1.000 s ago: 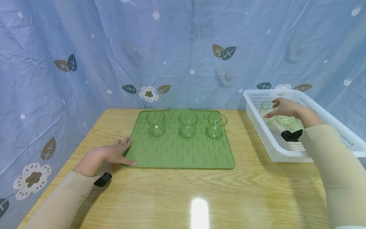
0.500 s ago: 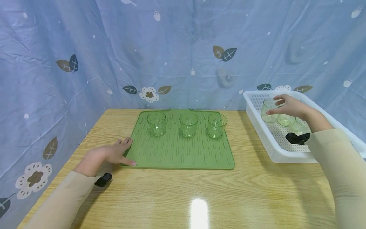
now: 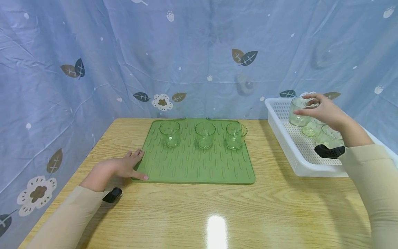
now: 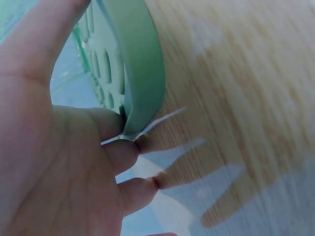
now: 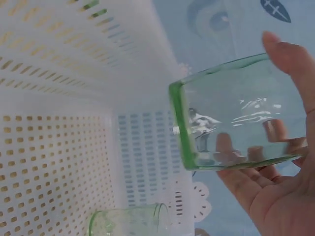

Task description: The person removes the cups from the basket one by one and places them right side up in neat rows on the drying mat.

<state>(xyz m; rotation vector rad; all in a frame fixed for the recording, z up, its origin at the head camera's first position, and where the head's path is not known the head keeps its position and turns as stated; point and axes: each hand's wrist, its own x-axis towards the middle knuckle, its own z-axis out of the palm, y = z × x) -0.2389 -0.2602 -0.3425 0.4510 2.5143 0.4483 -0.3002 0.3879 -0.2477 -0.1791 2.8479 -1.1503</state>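
My right hand grips a clear green-tinted drinking glass, thumb on one side and fingers on the other. In the right wrist view the glass is above the floor of the white basket. Two more glasses stay in the basket: one glass behind the held one and another glass nearer me. My left hand lies with spread fingers at the left edge of the green mat. In the left wrist view, fingertips touch the table beside the mat's edge.
Along the mat's back half stand three glasses in a row: a left glass, a middle glass and a right glass. The wooden table reaches back to a blue patterned curtain. The basket's raised walls surround the right-hand glasses.
My right hand has closed round the glass and lifted it up and slightly rightward from the basket floor. The left hand and the glasses on the mat keep their places.
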